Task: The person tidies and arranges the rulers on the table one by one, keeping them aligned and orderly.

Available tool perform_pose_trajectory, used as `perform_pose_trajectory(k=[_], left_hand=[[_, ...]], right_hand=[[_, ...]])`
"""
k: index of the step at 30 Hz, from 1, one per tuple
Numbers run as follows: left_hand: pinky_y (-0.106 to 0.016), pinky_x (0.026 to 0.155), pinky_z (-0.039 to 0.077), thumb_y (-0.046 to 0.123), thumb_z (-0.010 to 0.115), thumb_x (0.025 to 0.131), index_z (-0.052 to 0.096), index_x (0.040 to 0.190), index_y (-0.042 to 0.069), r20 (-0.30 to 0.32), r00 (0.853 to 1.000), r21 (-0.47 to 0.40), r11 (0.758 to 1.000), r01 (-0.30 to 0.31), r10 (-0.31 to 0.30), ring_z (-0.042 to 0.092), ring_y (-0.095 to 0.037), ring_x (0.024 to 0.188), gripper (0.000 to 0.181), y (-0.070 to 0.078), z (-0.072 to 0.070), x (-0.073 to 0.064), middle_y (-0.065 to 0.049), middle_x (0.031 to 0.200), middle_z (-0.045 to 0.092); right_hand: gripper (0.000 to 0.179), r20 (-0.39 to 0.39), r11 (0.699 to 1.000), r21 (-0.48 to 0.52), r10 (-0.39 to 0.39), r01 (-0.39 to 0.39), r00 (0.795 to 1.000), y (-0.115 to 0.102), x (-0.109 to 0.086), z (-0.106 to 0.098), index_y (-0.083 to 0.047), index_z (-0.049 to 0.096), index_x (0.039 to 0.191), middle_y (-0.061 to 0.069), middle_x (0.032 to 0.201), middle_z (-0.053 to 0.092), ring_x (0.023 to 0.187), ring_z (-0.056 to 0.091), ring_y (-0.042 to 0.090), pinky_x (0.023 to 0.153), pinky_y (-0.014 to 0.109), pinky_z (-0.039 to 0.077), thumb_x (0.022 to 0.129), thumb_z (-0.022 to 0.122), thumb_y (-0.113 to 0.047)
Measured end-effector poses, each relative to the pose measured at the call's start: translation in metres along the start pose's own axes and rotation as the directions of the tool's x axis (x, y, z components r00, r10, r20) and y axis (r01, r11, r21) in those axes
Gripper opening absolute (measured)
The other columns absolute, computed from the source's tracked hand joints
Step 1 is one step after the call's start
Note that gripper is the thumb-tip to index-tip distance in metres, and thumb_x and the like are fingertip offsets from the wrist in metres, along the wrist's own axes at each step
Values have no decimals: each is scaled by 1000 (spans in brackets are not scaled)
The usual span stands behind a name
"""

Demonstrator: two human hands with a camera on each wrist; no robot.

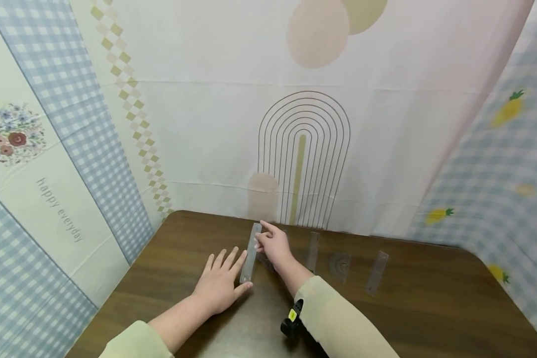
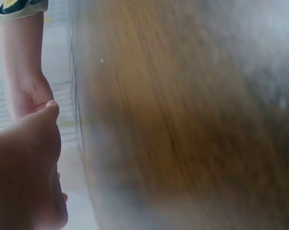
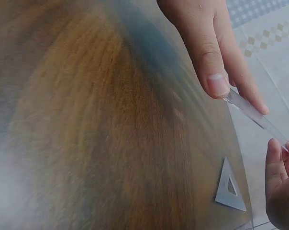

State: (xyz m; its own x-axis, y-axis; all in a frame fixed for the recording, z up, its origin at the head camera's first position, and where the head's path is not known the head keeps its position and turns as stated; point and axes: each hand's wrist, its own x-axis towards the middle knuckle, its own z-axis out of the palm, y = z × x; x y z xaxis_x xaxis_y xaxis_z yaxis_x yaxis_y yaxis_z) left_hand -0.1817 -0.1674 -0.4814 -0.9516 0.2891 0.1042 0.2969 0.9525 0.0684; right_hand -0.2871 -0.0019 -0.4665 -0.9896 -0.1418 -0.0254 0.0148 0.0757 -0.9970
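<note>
A clear ruler (image 1: 250, 256) spans between both hands. My left hand (image 1: 219, 283) has straight, spread fingers; its index fingertip meets the ruler's left edge and its thumb tip (image 3: 217, 86) is at the near end. Near the far end my right hand (image 1: 275, 246) pinches the ruler's right side, its index finger stretched forward. The right wrist view shows this ruler (image 3: 253, 115) above the tabletop, with a dark reflection of the left hand below. A set square (image 3: 226, 197) lies on the table, mostly covered by the right hand in the head view.
Right of the hands on the brown wooden table (image 1: 429, 298) lie another clear ruler (image 1: 313, 248), a clear protractor (image 1: 340, 264) and a short clear ruler (image 1: 377, 273). Patterned cloth (image 1: 206, 134) hangs behind the table and on both sides. A black wrist device (image 1: 291, 323) sits on the right sleeve.
</note>
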Motion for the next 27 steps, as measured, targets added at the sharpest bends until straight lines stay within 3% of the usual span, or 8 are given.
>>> perform_pose_trajectory(k=[14,20,27], left_hand=[[-61,116,14,68,47,94,23,160,20,3,997,-68,995,-72,72,21,-39,148,85,28,-5,-12,-12,163,23],[-61,116,13,69,43,94,22,160,19,29,996,-96,992,-81,85,17,-42,148,86,39,-8,-13,-13,163,20],[-61,116,14,69,45,93,24,159,18,14,996,-125,988,-88,91,18,-44,147,86,49,-12,-15,-15,162,22]], right_hand=[[50,-29,1000,22,0,0,1000,-6,-33,-27,-9,51,145,9,90,69,65,60,13,64,27,58,97,63,-6],[48,-39,1000,18,-1,2,999,-7,-41,-37,-7,52,144,10,90,68,65,60,14,71,39,59,97,62,-6],[49,-36,999,33,20,-19,999,-21,-57,-46,-2,50,144,15,93,69,67,61,19,75,48,58,96,61,-2]])
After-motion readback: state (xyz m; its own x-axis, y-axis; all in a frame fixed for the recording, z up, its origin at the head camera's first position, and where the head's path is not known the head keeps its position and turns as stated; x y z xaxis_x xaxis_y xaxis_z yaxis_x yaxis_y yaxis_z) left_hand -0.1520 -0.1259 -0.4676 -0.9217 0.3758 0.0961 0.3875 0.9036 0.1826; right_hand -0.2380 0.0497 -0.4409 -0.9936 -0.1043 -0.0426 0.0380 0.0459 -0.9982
